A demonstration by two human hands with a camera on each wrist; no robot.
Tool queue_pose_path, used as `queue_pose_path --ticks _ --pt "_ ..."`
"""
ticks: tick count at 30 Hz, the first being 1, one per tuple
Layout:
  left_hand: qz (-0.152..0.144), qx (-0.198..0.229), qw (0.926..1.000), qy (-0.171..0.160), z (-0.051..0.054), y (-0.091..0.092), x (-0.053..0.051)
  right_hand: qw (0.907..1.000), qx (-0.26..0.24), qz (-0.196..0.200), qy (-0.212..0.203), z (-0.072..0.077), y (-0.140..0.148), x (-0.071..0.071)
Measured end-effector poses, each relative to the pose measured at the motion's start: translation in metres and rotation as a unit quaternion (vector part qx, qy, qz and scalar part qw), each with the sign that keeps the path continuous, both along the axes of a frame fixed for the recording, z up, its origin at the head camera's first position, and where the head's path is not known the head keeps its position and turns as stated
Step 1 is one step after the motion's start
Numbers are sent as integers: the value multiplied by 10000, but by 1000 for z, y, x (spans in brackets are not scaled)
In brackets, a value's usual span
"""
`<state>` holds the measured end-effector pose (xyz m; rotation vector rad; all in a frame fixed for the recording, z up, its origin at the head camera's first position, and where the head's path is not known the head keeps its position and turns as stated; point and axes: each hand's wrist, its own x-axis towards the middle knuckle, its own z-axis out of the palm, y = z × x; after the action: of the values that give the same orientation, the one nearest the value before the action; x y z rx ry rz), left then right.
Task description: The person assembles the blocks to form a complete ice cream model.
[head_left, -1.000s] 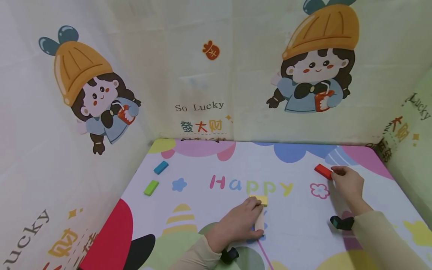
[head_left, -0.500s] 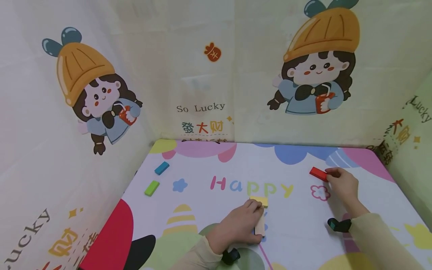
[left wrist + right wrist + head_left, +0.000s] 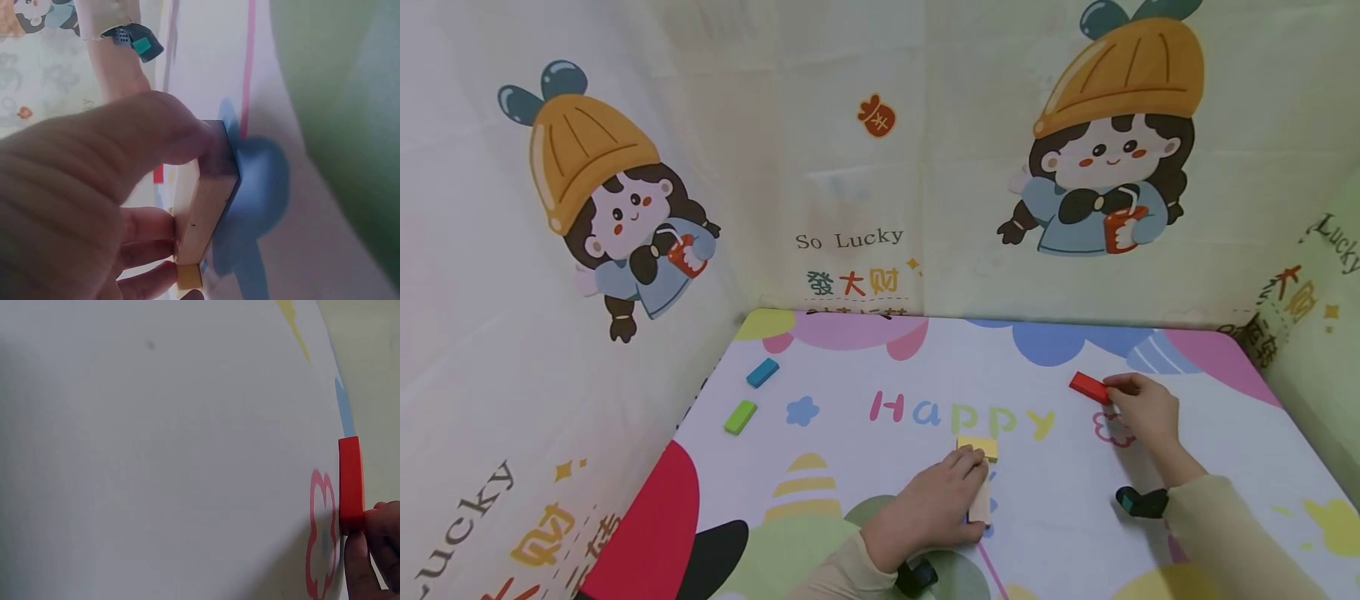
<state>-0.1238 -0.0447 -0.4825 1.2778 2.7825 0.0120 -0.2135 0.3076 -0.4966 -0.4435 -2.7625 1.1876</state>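
Head view: red block [image 3: 1088,387], end-held

Your right hand [image 3: 1148,414]: pinching, red block just beyond the flower [image 3: 1108,431]; the off-centre hold could let it swivel. Your left hand [image 3: 928,504]: gripping pale block [image 3: 980,504], yellow block [image 3: 985,448] at its end; uneven pressure might skew both.

1. The left hand [image 3: 925,504] is gripping between its thumb [image 3: 169,125] and fingers [image 3: 150,224], its back facing the head camera.
2. The right hand [image 3: 1153,417] is pinching with its fingertips [image 3: 381,525], its knuckles bending.
3. The left forearm [image 3: 846,571] is slanting in from the lower edge, the right forearm [image 3: 1240,529] from the lower right.
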Motion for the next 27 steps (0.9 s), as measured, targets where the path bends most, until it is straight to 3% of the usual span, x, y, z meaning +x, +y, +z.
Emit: queue_pose_path --ticks 8,16,23,27 --pt "-65 -110 9996 245 1 0 3 9998 115 119 101 -4 -16 -1" --pt "-67 -254 9996 35 5 -3 6 9996 -34 259 104 -7 -35 -1" --pt "-34 -425 9991 -47 7 -5 11 9977 225 517 382 -8 -52 0" --pt "65 -375 9988 -303 7 -6 11 9966 154 688 417 -8 -61 1"
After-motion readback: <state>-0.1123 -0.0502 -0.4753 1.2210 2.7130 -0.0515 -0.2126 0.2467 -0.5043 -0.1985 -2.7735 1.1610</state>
